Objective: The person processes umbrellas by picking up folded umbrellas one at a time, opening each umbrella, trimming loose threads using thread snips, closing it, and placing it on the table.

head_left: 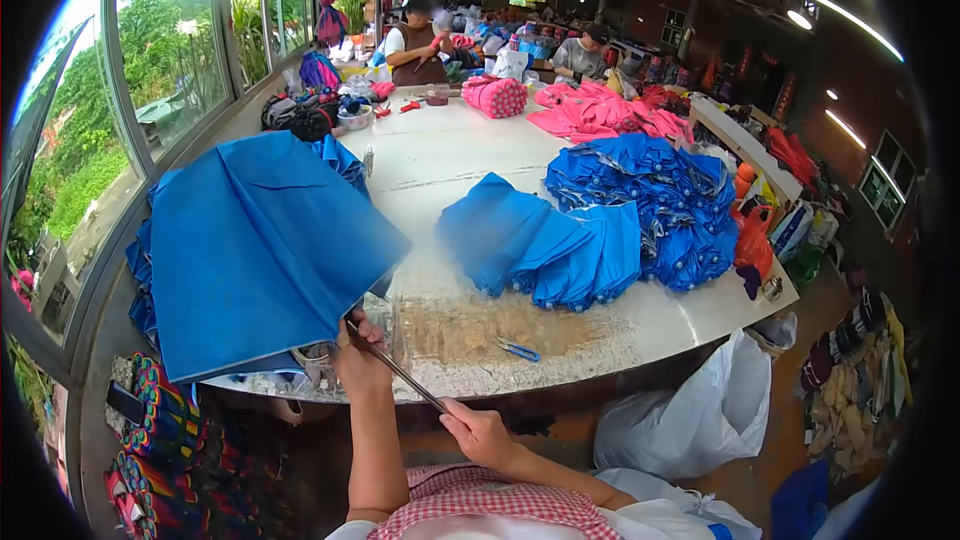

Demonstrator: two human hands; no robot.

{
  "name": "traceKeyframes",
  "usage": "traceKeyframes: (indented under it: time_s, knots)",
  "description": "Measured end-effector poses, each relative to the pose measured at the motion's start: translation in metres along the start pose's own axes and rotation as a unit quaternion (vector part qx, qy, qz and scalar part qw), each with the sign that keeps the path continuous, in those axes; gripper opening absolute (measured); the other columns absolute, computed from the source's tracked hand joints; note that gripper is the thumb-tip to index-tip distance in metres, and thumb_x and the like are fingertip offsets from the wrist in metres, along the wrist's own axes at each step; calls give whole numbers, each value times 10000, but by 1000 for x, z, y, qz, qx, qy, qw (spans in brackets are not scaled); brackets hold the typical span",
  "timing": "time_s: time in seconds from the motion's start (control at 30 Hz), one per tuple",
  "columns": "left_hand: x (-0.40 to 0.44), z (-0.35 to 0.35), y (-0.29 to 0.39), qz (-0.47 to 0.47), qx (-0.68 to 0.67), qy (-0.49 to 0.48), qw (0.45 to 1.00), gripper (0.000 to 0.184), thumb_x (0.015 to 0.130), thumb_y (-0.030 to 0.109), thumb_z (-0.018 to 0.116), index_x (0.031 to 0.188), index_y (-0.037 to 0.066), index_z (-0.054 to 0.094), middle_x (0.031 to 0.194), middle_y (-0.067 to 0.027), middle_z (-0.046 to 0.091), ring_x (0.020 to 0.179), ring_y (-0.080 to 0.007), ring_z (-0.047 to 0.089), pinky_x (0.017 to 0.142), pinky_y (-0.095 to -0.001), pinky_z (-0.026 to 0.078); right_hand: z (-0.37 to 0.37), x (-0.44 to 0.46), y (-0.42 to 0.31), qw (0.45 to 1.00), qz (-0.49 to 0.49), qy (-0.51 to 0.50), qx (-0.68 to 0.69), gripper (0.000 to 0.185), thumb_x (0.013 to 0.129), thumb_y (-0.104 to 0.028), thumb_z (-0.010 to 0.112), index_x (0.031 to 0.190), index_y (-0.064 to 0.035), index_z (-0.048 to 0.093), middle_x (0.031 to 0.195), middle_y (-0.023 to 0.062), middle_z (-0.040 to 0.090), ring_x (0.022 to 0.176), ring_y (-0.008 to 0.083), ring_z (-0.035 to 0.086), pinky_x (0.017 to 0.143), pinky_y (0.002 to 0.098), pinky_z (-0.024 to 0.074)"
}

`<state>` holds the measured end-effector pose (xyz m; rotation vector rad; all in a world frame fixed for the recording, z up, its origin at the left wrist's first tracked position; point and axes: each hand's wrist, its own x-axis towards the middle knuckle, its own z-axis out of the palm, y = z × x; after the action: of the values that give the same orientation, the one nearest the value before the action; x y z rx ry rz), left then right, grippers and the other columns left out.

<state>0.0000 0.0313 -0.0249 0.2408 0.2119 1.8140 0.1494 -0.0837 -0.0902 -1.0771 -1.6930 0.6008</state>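
Clasped slender dark metallic shaft (408,377) in left grip (362,358), pinched its end in right grip (482,433), possibly risking drooping broad blue fabric canopy (260,240) through slackened hold.

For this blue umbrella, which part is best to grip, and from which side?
Probably the thin shaft, from the person's side: it slants out of the broad cloth toward them, bare between the left hand and right hand.

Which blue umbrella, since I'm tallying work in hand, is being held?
The broad umbrella at left: left hand and right hand grip its shaft. The centre pile and crumpled right heap have no hand on them.
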Motion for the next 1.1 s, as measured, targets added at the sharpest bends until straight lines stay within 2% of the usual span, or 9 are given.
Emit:
traceKeyframes:
  time_s: [0.1, 0.3, 0.4, 0.43, 0.47, 0.53, 0.63, 0.83, 1.1]
  knots:
    - [-1, -15, -2, -45, -39, -8, 998, 201, 901, 220, 506, 951, 25, 505, 801, -75, 513, 603, -116, 436, 504, -225, 364, -10, -9, -8, 996, 61, -36, 59, 323, 866, -144, 569, 1143, 18, 538, 617, 194, 530, 494, 225, 559, 477, 300, 428]
    - [-22, 1, -5, -71, -3, 22, 997, 194, 910, 235, 495, 904, 44, 529, 757, -40, 492, 534, -96, 398, 472, -222, 335, -6, -28, 4, 976, 118, -78, 164, 325, 902, -103, 500, 1206, 12, 500, 584, -19, 416, 500, 48, 383, 436, 203, 328]
    - [-26, 14, -1, -96, 4, -15, 995, 177, 903, 244, 514, 917, 70, 539, 712, -30, 496, 530, -97, 422, 483, -225, 353, -22, -15, -12, 831, 317, -157, 430, 313, 929, -138, 454, 1222, -40, 509, 555, -54, 340, 458, 32, 298, 415, 194, 274]
    - [-17, 13, -1, -89, 12, -40, 995, 186, 899, 255, 522, 919, 71, 541, 699, -28, 499, 539, -98, 435, 488, -227, 361, -28, -10, -11, 698, 366, -194, 584, 306, 944, -198, 428, 1204, -70, 524, 531, -57, 278, 419, 31, 229, 397, 197, 220]
    - [-6, 12, 3, -75, 22, -64, 995, 195, 895, 265, 530, 921, 72, 543, 685, -26, 503, 547, -99, 447, 494, -230, 370, -28, -6, -13, 645, 357, -208, 643, 321, 939, -257, 442, 1178, -63, 531, 518, -53, 288, 389, 40, 220, 390, 202, 203]
    - [26, 31, 3, 82, 200, -3, 976, 203, 892, 220, 528, 912, 21, 565, 755, -83, 582, 562, -105, 497, 470, -208, 397, -25, 12, -25, 637, 368, -183, 653, 323, 940, -235, 445, 1188, -37, 503, 527, -57, 276, 392, 35, 213, 380, 187, 198]
    - [85, 87, 45, 76, 229, -17, 970, 212, 901, 236, 521, 860, 35, 575, 715, -76, 608, 546, -137, 574, 459, -229, 463, -23, 40, -51, 727, 302, -182, 590, 324, 941, -230, 443, 1186, -26, 499, 533, -52, 279, 406, 38, 216, 387, 189, 197]
    - [186, 187, 142, 163, 226, -84, 957, 260, 912, 165, 446, 781, -44, 527, 637, -131, 570, 482, -191, 543, 399, -288, 414, -41, 45, -91, 789, 303, -166, 509, 328, 931, -191, 444, 1184, 13, 488, 531, -45, 264, 417, 48, 223, 393, 203, 217]
    - [170, 202, 155, 155, 248, -182, 939, 229, 895, 125, 443, 755, -43, 512, 641, -163, 581, 481, -229, 561, 413, -316, 433, -31, 35, -90, 778, 248, -179, 548, 341, 937, -156, 423, 1210, 43, 467, 549, -44, 301, 442, 36, 257, 392, 189, 219]
